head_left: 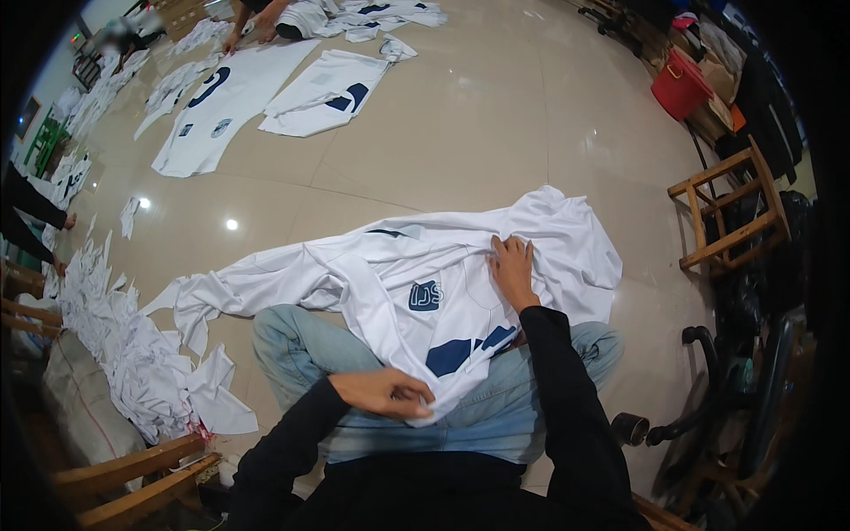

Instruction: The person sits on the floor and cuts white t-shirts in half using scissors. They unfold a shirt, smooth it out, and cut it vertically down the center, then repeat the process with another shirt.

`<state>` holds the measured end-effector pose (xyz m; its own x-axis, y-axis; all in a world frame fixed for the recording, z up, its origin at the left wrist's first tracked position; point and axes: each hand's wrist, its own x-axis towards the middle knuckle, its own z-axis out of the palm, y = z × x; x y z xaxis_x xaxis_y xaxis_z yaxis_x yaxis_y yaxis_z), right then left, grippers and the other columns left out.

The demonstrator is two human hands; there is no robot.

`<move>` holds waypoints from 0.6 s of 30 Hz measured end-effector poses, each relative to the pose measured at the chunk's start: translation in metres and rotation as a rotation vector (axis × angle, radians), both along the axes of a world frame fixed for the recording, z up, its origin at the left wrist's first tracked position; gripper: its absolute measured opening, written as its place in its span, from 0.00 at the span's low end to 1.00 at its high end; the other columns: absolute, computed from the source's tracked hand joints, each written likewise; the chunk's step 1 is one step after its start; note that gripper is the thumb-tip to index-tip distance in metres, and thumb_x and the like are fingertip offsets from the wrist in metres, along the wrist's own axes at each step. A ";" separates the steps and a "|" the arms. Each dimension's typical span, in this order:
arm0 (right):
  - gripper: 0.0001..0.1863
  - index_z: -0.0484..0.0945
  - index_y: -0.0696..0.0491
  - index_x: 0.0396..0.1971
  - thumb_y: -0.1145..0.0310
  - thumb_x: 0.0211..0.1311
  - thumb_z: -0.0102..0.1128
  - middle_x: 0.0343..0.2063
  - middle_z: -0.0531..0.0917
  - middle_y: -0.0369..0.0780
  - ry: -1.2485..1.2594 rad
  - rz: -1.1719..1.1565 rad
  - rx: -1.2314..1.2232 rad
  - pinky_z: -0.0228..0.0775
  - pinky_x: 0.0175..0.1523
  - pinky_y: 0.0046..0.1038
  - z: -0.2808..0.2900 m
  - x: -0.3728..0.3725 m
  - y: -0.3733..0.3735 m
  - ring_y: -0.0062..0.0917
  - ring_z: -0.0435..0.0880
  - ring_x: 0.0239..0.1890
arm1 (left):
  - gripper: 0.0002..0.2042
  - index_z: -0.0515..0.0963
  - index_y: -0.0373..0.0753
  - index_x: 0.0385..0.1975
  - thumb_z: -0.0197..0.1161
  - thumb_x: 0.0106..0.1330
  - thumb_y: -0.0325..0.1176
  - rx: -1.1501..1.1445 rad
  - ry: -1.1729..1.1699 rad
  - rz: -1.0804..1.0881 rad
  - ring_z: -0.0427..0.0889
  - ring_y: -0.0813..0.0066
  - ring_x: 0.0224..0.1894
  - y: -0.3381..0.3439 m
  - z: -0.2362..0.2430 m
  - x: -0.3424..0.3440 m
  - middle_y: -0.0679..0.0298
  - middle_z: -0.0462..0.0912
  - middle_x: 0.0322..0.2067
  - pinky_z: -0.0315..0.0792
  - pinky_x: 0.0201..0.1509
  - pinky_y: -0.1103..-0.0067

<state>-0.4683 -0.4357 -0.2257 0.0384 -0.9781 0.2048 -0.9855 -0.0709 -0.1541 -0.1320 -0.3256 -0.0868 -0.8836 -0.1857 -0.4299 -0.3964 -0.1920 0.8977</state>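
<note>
Across my lap and the floor in front of me lies a crumpled white shirt (390, 274) with dark blue printed patches. At its near edge, over my crossed legs, my left hand (385, 392) has its fingers curled and closed on the cloth. My right hand (513, 270) rests palm down farther up on the shirt, fingers spread over the folds. One long end of the fabric trails to the left, and a bunched part lies to the right of my right hand.
A heap of white cloth scraps (133, 354) lies at the left, beside a stuffed sack (84, 398). Flat white garment pieces (235, 102) lie ahead, near another person's hands (248, 35). To the right stand a wooden stool (730, 212), a red bucket (681, 84) and a black chair base (699, 416).
</note>
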 end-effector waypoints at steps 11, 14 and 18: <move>0.17 0.72 0.61 0.56 0.67 0.74 0.46 0.57 0.73 0.50 -0.222 0.245 -0.325 0.57 0.69 0.39 0.089 -0.009 0.060 0.39 0.71 0.60 | 0.45 0.52 0.43 0.72 0.69 0.54 0.38 -1.357 -0.347 0.745 0.48 0.49 0.74 -0.117 -0.083 -0.005 0.53 0.58 0.69 0.40 0.72 0.44; 0.22 0.70 0.61 0.61 0.62 0.76 0.43 0.56 0.75 0.44 -0.951 -0.011 -0.394 0.59 0.67 0.30 0.149 -0.049 0.082 0.29 0.72 0.59 | 0.23 0.79 0.48 0.48 0.68 0.48 0.35 -1.153 -0.595 0.386 0.82 0.60 0.48 -0.134 -0.116 0.027 0.62 0.85 0.38 0.51 0.71 0.51; 0.16 0.75 0.57 0.47 0.60 0.77 0.46 0.41 0.76 0.34 -0.807 -0.114 -0.375 0.60 0.56 0.20 0.221 -0.171 0.062 0.18 0.70 0.46 | 0.17 0.80 0.43 0.37 0.67 0.50 0.45 -1.316 -0.394 0.426 0.83 0.58 0.44 -0.141 -0.050 0.016 0.56 0.85 0.38 0.68 0.50 0.60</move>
<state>-0.6393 -0.3735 -0.0043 -0.3486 -0.8304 0.4347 -0.5915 -0.1649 -0.7893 -0.1155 -0.4664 -0.1366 -0.5265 -0.8480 0.0603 -0.7809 0.5104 0.3601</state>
